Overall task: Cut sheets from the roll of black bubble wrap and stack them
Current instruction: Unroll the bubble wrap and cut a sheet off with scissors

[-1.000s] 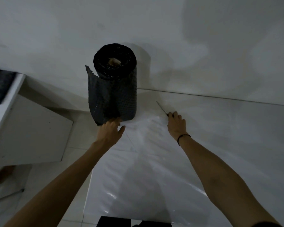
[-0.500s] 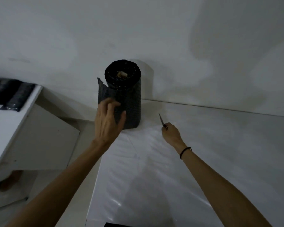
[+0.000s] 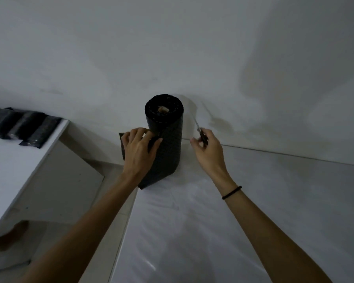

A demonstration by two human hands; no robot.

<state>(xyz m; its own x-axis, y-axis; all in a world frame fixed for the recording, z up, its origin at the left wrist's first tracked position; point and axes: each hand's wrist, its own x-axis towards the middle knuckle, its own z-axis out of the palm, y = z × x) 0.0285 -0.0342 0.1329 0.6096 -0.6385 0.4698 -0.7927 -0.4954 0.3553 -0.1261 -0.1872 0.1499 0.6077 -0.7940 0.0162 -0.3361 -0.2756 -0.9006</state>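
The roll of black bubble wrap [image 3: 168, 139] stands upright at the far left corner of the white table [image 3: 213, 231], close to the wall. Its loose flap hangs out to the left. My left hand [image 3: 139, 150] grips that flap at its upper part, fingers curled over the edge. My right hand [image 3: 207, 148] is raised just right of the roll and holds scissors [image 3: 199, 130], whose blades point up toward the wall. A stack of cut black sheets [image 3: 23, 127] lies on the side table at the left.
A second white table [image 3: 14, 170] stands to the left, lower in view, with a gap of tiled floor [image 3: 74, 193] between the two tables. The white wall [image 3: 172, 48] runs right behind the roll. A foot shows at the lower left.
My right hand has lifted the scissors off the table up beside the roll. My left hand has closed on the flap's upper edge. The view has tilted upward.
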